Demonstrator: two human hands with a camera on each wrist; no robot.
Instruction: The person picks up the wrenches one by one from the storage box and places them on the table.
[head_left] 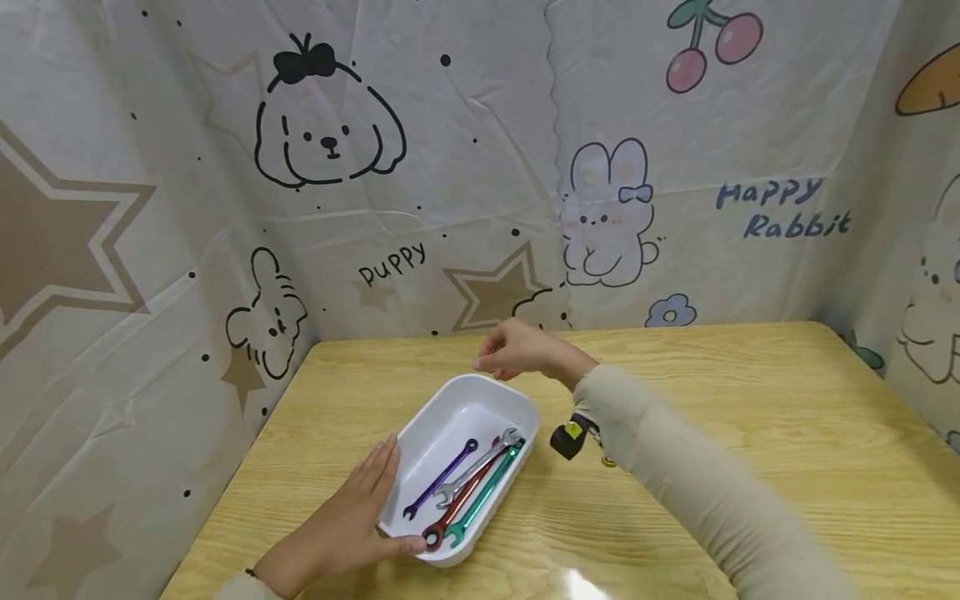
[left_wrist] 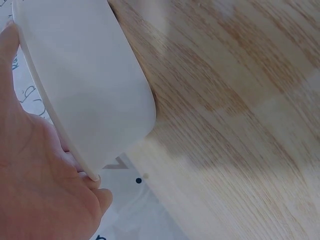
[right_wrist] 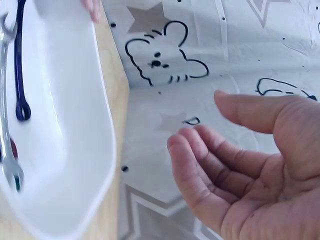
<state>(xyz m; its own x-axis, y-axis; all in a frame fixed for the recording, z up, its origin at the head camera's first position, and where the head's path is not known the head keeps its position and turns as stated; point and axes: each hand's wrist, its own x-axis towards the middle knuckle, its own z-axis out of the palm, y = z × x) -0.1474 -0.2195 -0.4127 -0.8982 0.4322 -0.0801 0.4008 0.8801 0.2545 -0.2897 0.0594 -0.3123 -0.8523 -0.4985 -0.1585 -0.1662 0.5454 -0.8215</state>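
Note:
A white plastic tray (head_left: 420,442) sits at an angle on the table, seen from outside in the left wrist view. My left hand (head_left: 356,508) holds its near left corner, fingers along the long side and thumb at the near end. Inside lie a small purple wrench (head_left: 441,479), a silver wrench (head_left: 480,467), a red wrench (head_left: 459,502) and a green wrench (head_left: 486,493). The silver one crosses over the red one, partly hiding it. Just beyond the tray's far end hovers my right hand (head_left: 517,348), its fingers loosely bent with nothing between them.
The wood-grain table (head_left: 675,467) extends widely to the right of the tray. Behind it and at both sides hangs a printed cloth (head_left: 480,192) with cartoon animals and stars. A small black camera (head_left: 572,437) hangs at my right wrist.

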